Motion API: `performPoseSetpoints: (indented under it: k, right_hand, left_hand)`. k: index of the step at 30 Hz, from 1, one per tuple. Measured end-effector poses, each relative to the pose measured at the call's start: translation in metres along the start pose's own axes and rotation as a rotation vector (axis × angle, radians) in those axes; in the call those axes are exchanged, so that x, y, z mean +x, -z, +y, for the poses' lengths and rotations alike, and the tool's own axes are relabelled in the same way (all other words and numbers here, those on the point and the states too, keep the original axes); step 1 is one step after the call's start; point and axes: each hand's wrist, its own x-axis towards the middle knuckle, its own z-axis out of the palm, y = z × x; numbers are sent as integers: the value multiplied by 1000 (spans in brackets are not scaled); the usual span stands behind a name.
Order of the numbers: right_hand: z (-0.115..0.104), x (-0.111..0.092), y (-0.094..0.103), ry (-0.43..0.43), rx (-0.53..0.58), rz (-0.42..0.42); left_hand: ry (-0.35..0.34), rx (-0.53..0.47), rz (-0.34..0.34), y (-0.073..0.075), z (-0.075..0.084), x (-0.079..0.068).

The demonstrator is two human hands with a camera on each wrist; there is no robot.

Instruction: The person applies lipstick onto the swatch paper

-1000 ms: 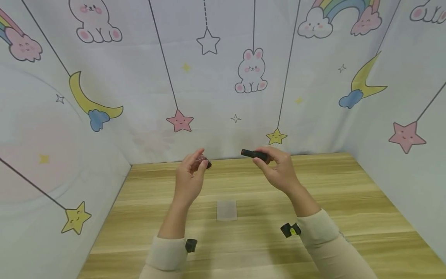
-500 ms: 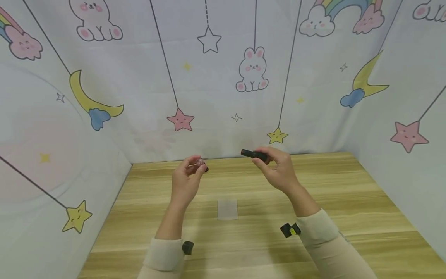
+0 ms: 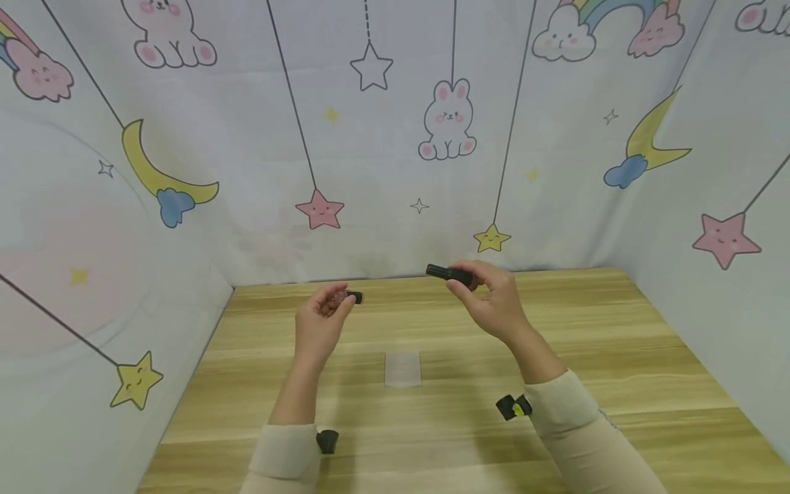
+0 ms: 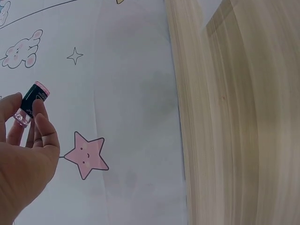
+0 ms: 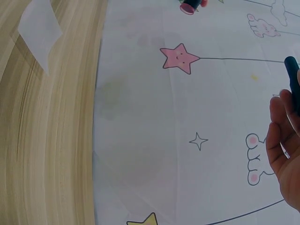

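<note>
In the head view my left hand (image 3: 317,326) pinches a small cylinder (image 3: 354,297) between thumb and fingertips, above the far part of the table. The left wrist view shows this small cylinder (image 4: 34,97) with a black printed band, a pink rim at one end and a clear pinkish part at the other. My right hand (image 3: 492,302) holds a black tube (image 3: 448,274), its slimmer end pointing left toward the other hand. Part of the black tube (image 5: 293,77) is cut off by the frame edge in the right wrist view. A gap separates the two items.
A small pale, square sheet (image 3: 402,369) lies on the wood-grain table (image 3: 432,439) between the forearms. White cloth walls (image 3: 382,158) printed with stars, moons and rabbits enclose the table at the back and sides. Each wrist carries a black camera mount (image 3: 513,407).
My left hand has drawn to the left and a little nearer, turning the small cylinder so its black end faces right. The right hand and black tube have stayed in place.
</note>
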Motion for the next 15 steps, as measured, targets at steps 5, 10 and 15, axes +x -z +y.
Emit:
performPoseSetpoints:
  k: [5, 10, 15]
  right_hand:
    - [1, -1, -1, -23, 0, -4]
    - [1, -3, -2, -46, -4, -17]
    - [2, -5, -3, -44, -9, -25]
  left_hand:
    - [-80, 343, -113, 5, -7, 0]
    - [-127, 670, -292, 10, -28, -1]
    - [-75, 779, -361, 14, -50, -5]
